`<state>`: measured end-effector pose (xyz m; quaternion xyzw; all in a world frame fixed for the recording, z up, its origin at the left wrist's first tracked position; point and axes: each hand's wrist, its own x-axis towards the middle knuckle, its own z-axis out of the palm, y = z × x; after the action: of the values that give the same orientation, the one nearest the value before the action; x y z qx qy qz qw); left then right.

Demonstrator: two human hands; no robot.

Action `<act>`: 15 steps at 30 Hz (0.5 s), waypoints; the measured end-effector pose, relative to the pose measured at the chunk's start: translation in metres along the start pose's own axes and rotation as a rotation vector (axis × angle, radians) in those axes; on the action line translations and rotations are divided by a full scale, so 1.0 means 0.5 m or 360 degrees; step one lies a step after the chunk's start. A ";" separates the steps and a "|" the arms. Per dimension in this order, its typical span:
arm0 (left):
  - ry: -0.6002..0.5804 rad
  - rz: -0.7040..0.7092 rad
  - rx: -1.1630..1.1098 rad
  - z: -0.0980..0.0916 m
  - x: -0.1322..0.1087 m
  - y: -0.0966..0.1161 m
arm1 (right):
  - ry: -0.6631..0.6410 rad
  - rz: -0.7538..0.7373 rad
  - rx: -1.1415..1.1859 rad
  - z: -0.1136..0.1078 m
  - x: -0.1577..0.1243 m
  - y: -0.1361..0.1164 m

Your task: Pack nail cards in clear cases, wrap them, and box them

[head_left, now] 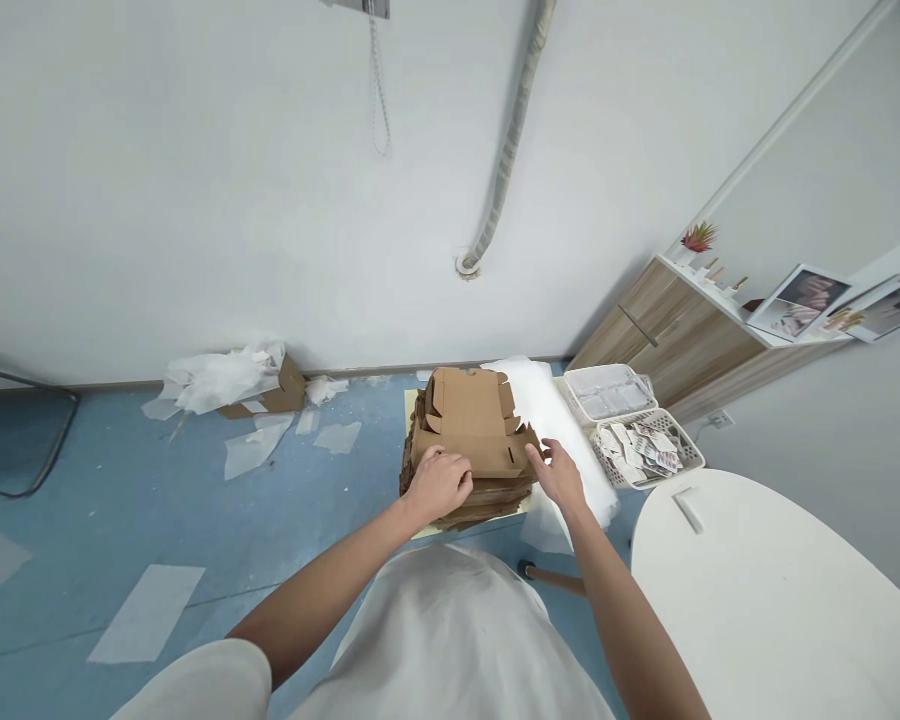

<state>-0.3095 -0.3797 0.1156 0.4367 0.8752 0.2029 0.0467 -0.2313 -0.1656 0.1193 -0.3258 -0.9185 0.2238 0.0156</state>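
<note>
A stack of flattened brown cardboard boxes lies in front of me, with the top one spread out and its side flaps showing. My left hand is at the near left edge of the top flattened box, fingers curled over it. At the right corner, my right hand has its thumb and fingers at a side flap, which is bent up. The undersides of both hands' grips are hidden. Under the stack is a pale yellow sheet.
White foam sheeting lies right of the stack. Beyond are two white baskets, one full of small packets. A round white table stands at right, a wooden cabinet behind. A carton with white wrapping sits left.
</note>
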 end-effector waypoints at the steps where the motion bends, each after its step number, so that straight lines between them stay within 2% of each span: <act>1: -0.0006 0.0002 -0.0010 0.000 -0.003 0.002 | -0.0034 -0.0023 -0.0039 0.001 0.007 -0.005; 4: -0.0036 -0.0017 -0.0072 -0.008 -0.010 0.007 | -0.0064 -0.0056 -0.0258 0.000 0.020 -0.019; 6: 0.0039 -0.0067 -0.0111 -0.020 -0.016 0.004 | -0.0018 -0.0054 -0.0429 -0.007 0.024 -0.027; 8: 0.0200 -0.0206 -0.0089 -0.036 -0.023 -0.009 | 0.0037 -0.0087 -0.0520 -0.018 0.025 -0.034; 10: 0.0318 -0.0454 -0.0013 -0.051 -0.030 -0.033 | 0.0098 -0.0155 -0.0534 -0.029 0.023 -0.040; 12: 0.0275 -0.0734 0.0058 -0.058 -0.033 -0.062 | 0.0151 -0.0223 -0.0522 -0.037 0.017 -0.045; 15: 0.0061 -0.0853 0.0083 -0.048 -0.028 -0.095 | 0.0214 -0.0311 -0.0500 -0.040 0.007 -0.049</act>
<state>-0.3429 -0.4237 0.1176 0.1866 0.9652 0.1690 0.0711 -0.2448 -0.1723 0.1472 -0.2477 -0.9662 0.0530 0.0475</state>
